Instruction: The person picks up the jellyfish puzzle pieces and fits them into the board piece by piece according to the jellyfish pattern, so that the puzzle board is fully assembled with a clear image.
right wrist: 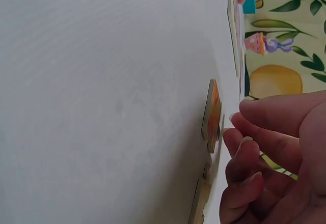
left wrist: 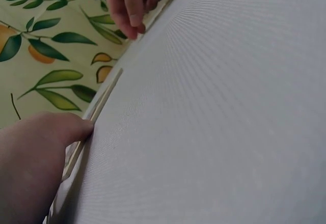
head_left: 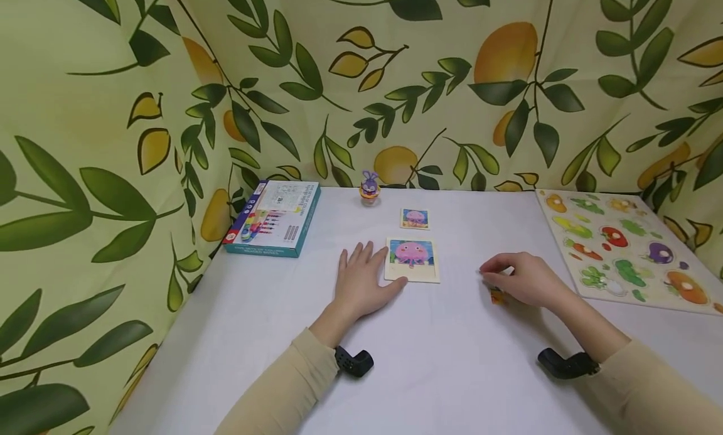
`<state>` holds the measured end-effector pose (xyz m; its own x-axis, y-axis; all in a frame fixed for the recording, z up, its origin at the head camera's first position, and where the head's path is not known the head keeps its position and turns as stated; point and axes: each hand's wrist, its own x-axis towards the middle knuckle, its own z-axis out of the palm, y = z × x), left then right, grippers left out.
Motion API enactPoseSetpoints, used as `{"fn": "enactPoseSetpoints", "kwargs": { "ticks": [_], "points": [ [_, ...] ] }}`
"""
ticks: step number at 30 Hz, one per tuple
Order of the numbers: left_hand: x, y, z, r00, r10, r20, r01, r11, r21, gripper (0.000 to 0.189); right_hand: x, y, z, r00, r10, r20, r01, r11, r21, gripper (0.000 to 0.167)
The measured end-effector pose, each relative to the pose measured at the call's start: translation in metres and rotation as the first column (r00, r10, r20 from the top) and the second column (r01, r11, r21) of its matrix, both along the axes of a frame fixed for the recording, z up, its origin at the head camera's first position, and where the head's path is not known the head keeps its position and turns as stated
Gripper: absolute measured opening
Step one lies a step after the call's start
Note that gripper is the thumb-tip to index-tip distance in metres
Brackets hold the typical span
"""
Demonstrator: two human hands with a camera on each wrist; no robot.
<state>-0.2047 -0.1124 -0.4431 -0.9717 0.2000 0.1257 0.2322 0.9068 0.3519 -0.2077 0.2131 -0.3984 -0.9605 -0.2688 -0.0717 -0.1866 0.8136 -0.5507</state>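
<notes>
My left hand (head_left: 364, 284) lies with fingers spread on the white table. Its thumb and index finger touch the left side of a small jigsaw board (head_left: 413, 273) showing a pink octopus; the left wrist view has the thumb (left wrist: 76, 127) at the board's edge. My right hand (head_left: 525, 278) hovers low over the table to the right, its fingers bent and nothing visible between them. Under it lies an orange jigsaw piece (head_left: 497, 295), partly hidden by the hand. From the right wrist, that orange piece (right wrist: 211, 114) and another piece (right wrist: 200, 201) show beside the fingertips.
Behind the board lies a small octopus picture card (head_left: 415, 218). A purple rabbit figurine (head_left: 369, 187) stands near the back curtain. At the left is a flat teal-edged box (head_left: 273, 218); at the right, a large vegetable puzzle board (head_left: 615, 247). Patterned curtains surround the table.
</notes>
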Motion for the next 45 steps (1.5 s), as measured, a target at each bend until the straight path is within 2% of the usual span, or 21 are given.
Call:
{"fn": "enactPoseSetpoints", "kwargs": {
  "ticks": [4, 10, 16, 22, 28, 35, 40, 45],
  "points": [
    [0.0, 0.0, 0.0, 1.0, 0.007, -0.017, -0.007, 1.0, 0.004, 0.083, 0.007, 0.005, 0.0, 0.999, 0.038, -0.035, -0.037, 0.999, 0.02, 0.022],
    [0.003, 0.002, -0.003, 1.0, 0.003, -0.006, -0.003, 1.0, -0.014, 0.083, 0.017, 0.013, -0.005, 0.992, 0.113, -0.058, -0.109, 0.991, 0.074, 0.022],
    [0.003, 0.002, -0.002, 1.0, 0.018, -0.022, -0.019, 1.0, -0.007, 0.082, 0.011, 0.02, -0.006, 0.987, 0.154, -0.052, -0.15, 0.986, 0.069, 0.035],
    [0.003, 0.001, 0.0, 1.0, 0.022, -0.016, -0.023, 1.0, -0.019, 0.082, 0.009, 0.026, -0.003, 0.983, 0.185, 0.008, -0.185, 0.981, 0.059, 0.05],
    [0.003, 0.002, 0.0, 1.0, 0.022, -0.012, -0.022, 1.0, -0.022, 0.083, 0.01, 0.029, 0.0, 0.977, 0.211, 0.018, -0.212, 0.975, 0.067, 0.056],
    [0.003, 0.003, 0.0, 1.0, 0.023, -0.005, -0.024, 0.999, -0.027, 0.083, 0.009, 0.032, 0.0, 0.978, 0.207, 0.018, -0.208, 0.973, 0.097, 0.05],
    [0.003, 0.002, 0.001, 1.0, 0.018, -0.012, -0.018, 1.0, -0.016, 0.082, 0.009, 0.033, -0.001, 0.98, 0.2, 0.01, -0.201, 0.976, 0.083, 0.044],
    [0.002, 0.001, 0.001, 1.0, 0.012, -0.014, -0.012, 1.0, -0.012, 0.082, 0.009, 0.032, -0.001, 0.983, 0.183, 0.036, -0.185, 0.981, 0.067, 0.039]
  ]
}}
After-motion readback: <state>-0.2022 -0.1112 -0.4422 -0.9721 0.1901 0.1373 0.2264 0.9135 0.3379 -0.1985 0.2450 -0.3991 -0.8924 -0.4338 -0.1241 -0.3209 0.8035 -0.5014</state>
